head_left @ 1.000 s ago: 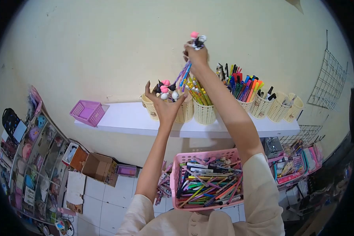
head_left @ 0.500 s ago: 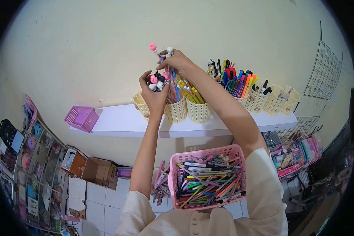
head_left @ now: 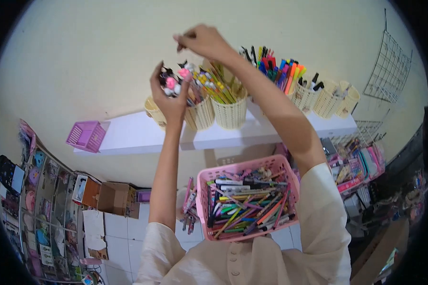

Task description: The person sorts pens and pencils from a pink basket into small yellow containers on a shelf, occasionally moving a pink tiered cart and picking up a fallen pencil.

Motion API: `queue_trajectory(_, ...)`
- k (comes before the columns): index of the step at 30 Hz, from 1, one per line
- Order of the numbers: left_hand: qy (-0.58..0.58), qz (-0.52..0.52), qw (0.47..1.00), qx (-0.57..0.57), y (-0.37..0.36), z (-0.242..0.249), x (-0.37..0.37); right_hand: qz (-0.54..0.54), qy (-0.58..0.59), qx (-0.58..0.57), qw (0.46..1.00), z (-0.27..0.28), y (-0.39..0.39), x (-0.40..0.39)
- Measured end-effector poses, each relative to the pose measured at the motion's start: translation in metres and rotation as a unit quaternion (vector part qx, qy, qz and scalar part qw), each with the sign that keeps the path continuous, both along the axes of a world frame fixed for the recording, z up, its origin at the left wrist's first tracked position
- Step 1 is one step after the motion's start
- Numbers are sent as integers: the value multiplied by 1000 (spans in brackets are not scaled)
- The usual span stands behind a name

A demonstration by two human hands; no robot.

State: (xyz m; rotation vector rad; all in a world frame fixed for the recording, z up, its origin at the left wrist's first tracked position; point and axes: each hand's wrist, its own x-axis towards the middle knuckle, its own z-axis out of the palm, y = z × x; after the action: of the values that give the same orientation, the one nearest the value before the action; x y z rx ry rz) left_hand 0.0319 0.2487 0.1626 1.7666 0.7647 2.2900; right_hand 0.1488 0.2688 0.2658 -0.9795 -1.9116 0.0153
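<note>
My left hand [head_left: 169, 102] curls its fingers and thumb around a bunch of pens with pink, white and black figure toppers [head_left: 171, 83]. These pens stand in a cream woven-style cup [head_left: 200, 116] on the white shelf. Higher up and to the right, my right hand [head_left: 202, 42] is raised above the cups, its fingers bent inward and slightly blurred. Nothing shows between them. Beside the topper pens, yellow pencils [head_left: 218, 90] fill another cream cup [head_left: 230, 114]. A further cream cup [head_left: 153, 111] is partly behind my left wrist.
On the white shelf [head_left: 128, 128], a purple basket [head_left: 86, 136] sits at the left end. Right of my forearm stand cups of colourful markers [head_left: 295, 76] and black pens. Below, a pink basket [head_left: 202, 194] holds many pens. A wire grid [head_left: 390, 66] hangs at right.
My right hand has let go of the topper pens and risen away from the cup. My left hand stays around the bunch. The whole view has shifted slightly.
</note>
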Motion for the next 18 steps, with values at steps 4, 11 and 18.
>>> queue_trajectory(4, 60, 90, 993, 47, 0, -6, -8, 52, 56, 100, 992, 6, -92, 24)
queue_trajectory(11, 135, 229, 946, 186, -34, -17, -13, 91, -207, -242, 943, -108, -204, 81)
queue_trajectory(18, 538, -269, 798, -32, -118, -123, 32, 0, -209, -324, 923, -251, -222, 107)
